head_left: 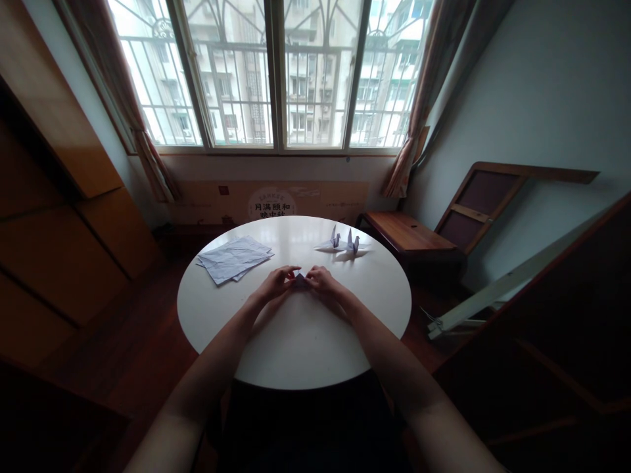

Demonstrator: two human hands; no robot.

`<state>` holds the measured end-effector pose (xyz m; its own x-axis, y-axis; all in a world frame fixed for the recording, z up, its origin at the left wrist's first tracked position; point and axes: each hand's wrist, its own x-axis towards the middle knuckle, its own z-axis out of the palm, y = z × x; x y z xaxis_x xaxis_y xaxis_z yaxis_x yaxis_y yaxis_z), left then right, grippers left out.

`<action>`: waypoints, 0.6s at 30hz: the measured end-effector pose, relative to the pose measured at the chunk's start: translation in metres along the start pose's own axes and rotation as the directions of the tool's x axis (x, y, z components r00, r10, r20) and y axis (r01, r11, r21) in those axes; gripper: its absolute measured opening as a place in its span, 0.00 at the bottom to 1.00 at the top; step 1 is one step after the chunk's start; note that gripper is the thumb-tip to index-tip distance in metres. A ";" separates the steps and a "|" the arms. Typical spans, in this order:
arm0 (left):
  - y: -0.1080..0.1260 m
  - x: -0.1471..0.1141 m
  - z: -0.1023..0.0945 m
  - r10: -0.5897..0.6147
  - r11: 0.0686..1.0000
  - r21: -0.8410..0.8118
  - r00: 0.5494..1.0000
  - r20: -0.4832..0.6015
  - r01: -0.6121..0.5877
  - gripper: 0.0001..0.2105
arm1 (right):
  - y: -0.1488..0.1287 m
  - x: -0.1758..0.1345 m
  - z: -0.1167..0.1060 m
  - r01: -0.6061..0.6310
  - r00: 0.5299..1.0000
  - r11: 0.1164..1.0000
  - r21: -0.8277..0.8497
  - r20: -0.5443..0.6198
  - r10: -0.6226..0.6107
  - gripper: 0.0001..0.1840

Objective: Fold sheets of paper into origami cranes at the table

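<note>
Facing barred window point(277, 79) in dim room, working at round white table point(300, 348). Holding small folded paper point(301, 283) near middle of table; not telling from this view whether paper touches surface. Pinching paper's left side with left hand point(280, 282), forefinger arching above thumb. Pinching right side with right hand point(323, 278), fingers bunching together, exact grip hiding behind knuckles. Noting main relation: lying directly between 2 hands, peak pointing toward window, broad side running left to right; finding neither hand clearly nearer. Seeing loose sheets point(234, 258) overlapping beyond left hand; seeing 2 cranes point(353, 246) standing beyond right hand, well apart from paper.
</note>
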<state>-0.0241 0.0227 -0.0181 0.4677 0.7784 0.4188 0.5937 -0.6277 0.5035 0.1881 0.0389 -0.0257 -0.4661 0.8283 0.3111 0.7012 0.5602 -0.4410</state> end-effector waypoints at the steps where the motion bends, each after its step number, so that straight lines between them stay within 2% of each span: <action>1: 0.000 0.000 0.001 0.001 1.000 -0.006 1.000 -0.003 -0.001 0.20 | -0.002 0.000 0.000 -0.019 1.000 1.000 -0.017 0.003 0.019 0.12; 5: 0.002 0.001 0.002 -0.006 1.000 -0.030 1.000 -0.020 0.005 0.19 | -0.013 -0.003 -0.004 -0.086 0.996 0.994 -0.070 0.017 0.088 0.14; 8: 0.003 0.000 0.002 -0.010 1.000 -0.011 1.000 -0.016 0.010 0.13 | -0.016 -0.005 -0.007 -0.100 0.995 0.993 -0.062 0.020 0.101 0.13; 14: -0.003 0.000 0.002 0.028 0.998 -0.054 0.996 0.088 -0.023 0.02 | -0.006 -0.005 -0.010 -0.030 0.998 0.999 0.024 0.063 0.028 0.07; 18: -0.003 -0.001 -0.002 0.023 0.999 -0.035 0.995 0.101 -0.019 0.03 | -0.001 -0.004 -0.011 0.033 0.998 0.996 0.079 0.057 -0.037 0.06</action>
<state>-0.0271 0.0241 -0.0186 0.5446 0.7612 0.3521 0.5609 -0.6427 0.5218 0.1949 0.0344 -0.0172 -0.5217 0.8062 0.2790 0.6410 0.5863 -0.4954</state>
